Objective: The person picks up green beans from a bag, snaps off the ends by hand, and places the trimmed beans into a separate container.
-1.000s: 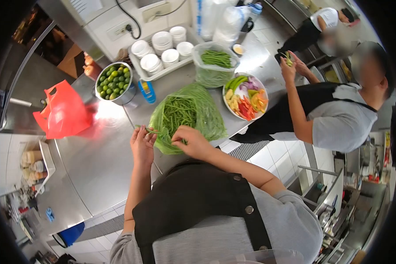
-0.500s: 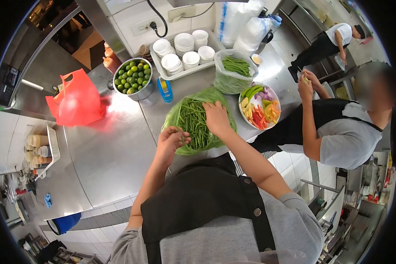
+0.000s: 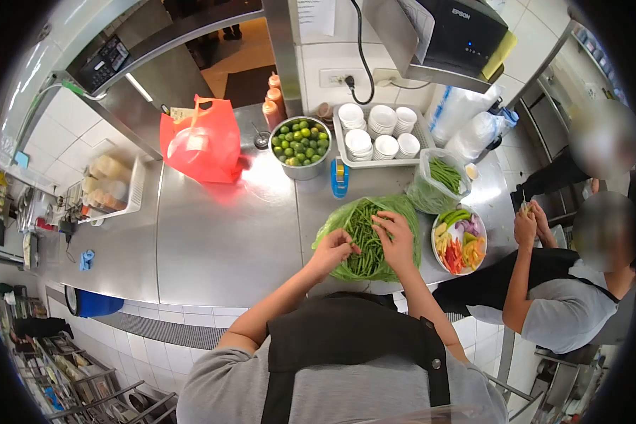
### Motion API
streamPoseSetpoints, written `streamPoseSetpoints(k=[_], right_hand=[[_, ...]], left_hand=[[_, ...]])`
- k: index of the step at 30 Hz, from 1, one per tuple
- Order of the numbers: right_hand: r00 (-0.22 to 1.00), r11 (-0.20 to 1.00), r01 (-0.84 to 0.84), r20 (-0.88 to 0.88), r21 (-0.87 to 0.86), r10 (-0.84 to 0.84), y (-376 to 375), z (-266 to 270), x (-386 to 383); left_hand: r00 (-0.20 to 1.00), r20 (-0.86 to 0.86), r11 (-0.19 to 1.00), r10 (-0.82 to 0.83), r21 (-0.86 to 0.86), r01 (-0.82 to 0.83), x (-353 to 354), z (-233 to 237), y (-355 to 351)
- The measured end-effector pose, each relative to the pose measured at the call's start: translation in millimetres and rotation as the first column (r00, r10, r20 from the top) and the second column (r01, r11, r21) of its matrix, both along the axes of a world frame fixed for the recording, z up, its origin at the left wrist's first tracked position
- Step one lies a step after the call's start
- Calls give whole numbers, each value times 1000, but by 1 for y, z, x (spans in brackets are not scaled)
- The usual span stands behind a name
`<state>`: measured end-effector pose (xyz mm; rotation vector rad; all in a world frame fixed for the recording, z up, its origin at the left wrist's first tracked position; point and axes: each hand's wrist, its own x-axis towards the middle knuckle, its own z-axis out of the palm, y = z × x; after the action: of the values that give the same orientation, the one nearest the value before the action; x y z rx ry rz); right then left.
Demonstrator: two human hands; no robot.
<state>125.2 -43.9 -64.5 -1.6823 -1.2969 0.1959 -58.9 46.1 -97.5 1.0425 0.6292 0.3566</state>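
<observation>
A green plastic bag [image 3: 405,212] lies spread on the steel counter, full of long green beans [image 3: 364,244]. Over its left side my left hand [image 3: 332,254] is closed, thumb and fingertips pinched together on what looks like a green bean. My right hand [image 3: 397,242] comes over the bag's right side, its fingers bent and pinched just above the pile, seemingly on a green bean too. The fingertips partly hide what they hold. A clear bag of green beans [image 3: 444,177] stands behind on the right, beside a plate of cut vegetables [image 3: 438,263].
Behind the bag are a blue tape dispenser [image 3: 340,178], a pot of limes [image 3: 305,172] and a tray of white cups [image 3: 381,163]. A red plastic bag [image 3: 203,145] stands farther left. A co-worker [image 3: 544,283] is close on the right, hands raised.
My right hand has lifted from the beans and drawn back, its fingers now pinched. Both hands are nearer each other over the bag. The view has turned, and a printer now shows above.
</observation>
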Motion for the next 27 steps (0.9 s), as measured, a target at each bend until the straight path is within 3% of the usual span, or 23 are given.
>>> streamPoseSetpoints(k=[3, 5, 7, 10, 14, 16, 20, 27], right_hand=[[986, 997, -40, -164, -62, 30, -7, 27, -11], [973, 965, -203, -147, -169, 179, -11, 36, -13], [950, 932, -309, -107, -190, 293, -14, 34, -18], [945, 935, -317, -141, -159, 296, -17, 31, -27], [965, 962, -197, -209, -189, 157, -21, 52, -31], [949, 986, -91, -312, -141, 43, -20, 58, -36], [940, 983, -164, -314, -82, 131, -19, 45, -30], [847, 992, -119, -525, -32, 85, -21, 35, -31]], left_hand=[[993, 47, 975, 110, 190, -117, 10, 25, -4], [980, 49, 937, 193, 287, -199, 13, 53, -9], [980, 63, 921, 190, 333, -200, 15, 37, -7], [975, 92, 900, 202, 376, -222, 13, 36, -8], [972, 99, 876, 212, 422, -234, 9, 26, -7], [985, -29, 882, 167, 451, -137, 3, 37, -8], [986, -166, 832, -13, 545, 103, -3, 50, -9], [993, -115, 865, -8, 497, 65, -3, 44, -16]])
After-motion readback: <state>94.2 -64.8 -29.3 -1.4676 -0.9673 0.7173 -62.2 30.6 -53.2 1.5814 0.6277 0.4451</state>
